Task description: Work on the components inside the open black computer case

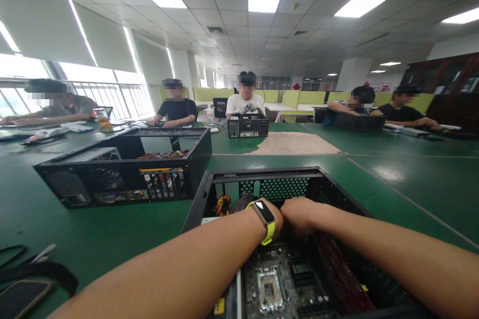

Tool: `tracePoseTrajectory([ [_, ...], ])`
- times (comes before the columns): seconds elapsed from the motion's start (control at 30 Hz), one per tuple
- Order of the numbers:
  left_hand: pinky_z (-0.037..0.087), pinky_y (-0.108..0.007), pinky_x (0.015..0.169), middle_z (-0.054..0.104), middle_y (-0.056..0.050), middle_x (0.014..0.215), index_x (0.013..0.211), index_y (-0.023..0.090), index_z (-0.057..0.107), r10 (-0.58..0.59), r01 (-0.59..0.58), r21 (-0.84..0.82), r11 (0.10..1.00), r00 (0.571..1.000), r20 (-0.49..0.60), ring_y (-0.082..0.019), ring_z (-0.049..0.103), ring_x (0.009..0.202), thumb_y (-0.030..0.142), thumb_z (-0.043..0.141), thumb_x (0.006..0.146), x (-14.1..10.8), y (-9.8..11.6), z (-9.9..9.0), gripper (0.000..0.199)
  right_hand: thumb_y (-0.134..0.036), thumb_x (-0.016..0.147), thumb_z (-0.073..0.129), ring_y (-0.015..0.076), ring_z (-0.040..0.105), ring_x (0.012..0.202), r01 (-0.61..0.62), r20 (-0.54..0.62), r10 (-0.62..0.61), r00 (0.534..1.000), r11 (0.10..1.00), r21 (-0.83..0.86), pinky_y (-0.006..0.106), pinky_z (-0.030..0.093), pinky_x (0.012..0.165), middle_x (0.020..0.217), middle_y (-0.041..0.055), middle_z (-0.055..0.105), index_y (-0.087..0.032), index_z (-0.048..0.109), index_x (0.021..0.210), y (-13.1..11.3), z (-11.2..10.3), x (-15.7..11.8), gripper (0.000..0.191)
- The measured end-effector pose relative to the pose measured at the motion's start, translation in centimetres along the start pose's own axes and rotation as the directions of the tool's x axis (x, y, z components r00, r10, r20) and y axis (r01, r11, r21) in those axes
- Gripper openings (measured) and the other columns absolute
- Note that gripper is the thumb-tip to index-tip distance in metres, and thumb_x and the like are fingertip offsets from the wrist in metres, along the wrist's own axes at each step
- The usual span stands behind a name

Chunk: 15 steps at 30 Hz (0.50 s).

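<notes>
An open black computer case (pixel 318 174) lies in front of me. Both my hands reach into its far part, close together. My left hand (pixel 275 219), with a yellow-banded watch (pixel 264 213) on the wrist, is bent down inside; its fingers are hidden. Beside it on the right, my right hand (pixel 299 214) also points down, its fingertips out of sight. What either hand holds cannot be made out. Nearer to me are the motherboard (pixel 294 284) with a bare metal CPU socket (pixel 269 288) and a dark red card (pixel 342 274). Colored wires (pixel 223 205) sit at the case's left.
Another open black case (pixel 127 174) stands at the left on the green table (pixel 396 179). A phone (pixel 24 296) and black straps lie at the lower left. Across the table, several people sit, one behind a smaller case (pixel 248 127). A bottle (pixel 210 114) stands near them.
</notes>
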<state>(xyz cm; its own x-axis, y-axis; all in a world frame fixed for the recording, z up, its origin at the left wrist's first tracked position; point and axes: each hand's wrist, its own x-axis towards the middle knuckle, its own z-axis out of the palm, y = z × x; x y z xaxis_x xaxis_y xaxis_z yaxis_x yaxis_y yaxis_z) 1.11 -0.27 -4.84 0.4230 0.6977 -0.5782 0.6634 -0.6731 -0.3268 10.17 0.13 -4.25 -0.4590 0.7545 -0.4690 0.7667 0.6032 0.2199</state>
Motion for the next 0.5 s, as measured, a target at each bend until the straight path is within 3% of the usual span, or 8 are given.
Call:
tracePoseTrajectory([
  [0.17,0.053,-0.038,0.07,0.07,-0.01,0.082,0.084,0.015,0.073,-0.003,0.002,0.004,1.0,0.999,0.036,-0.025,0.063,0.068,0.028,0.074,0.06,0.44,0.11,0.0,0.027,-0.026,0.054,0.073,0.0271,0.064,0.089,-0.004,-0.004,0.004,1.0,1.0,0.024,0.029,0.049,0.07,0.098,0.0126,0.068,-0.015,0.07,0.095,0.04,-0.11,-0.08,0.042],
  [0.4,0.052,-0.039,0.067,0.067,-0.006,0.067,0.07,0.016,0.072,0.007,-0.01,-0.053,0.999,0.999,-0.043,-0.022,0.059,0.06,0.024,0.075,0.058,0.57,0.24,0.35,0.015,-0.023,0.054,0.071,0.0277,0.064,0.088,-0.014,0.002,0.014,1.0,0.999,0.046,0.029,0.049,0.069,0.098,0.0141,0.068,-0.014,0.07,0.095,-0.06,-0.25,-0.03,0.042],
  [0.5,0.052,-0.04,0.067,0.068,-0.007,0.069,0.071,0.014,0.072,0.015,-0.02,-0.074,0.997,0.998,-0.063,-0.022,0.059,0.06,0.022,0.077,0.056,0.4,0.18,0.3,0.017,-0.024,0.053,0.071,0.0278,0.064,0.087,-0.019,0.011,0.019,1.0,0.999,0.041,0.028,0.049,0.067,0.098,0.0141,0.068,-0.014,0.07,0.095,-0.06,-0.14,0.04,0.043],
])
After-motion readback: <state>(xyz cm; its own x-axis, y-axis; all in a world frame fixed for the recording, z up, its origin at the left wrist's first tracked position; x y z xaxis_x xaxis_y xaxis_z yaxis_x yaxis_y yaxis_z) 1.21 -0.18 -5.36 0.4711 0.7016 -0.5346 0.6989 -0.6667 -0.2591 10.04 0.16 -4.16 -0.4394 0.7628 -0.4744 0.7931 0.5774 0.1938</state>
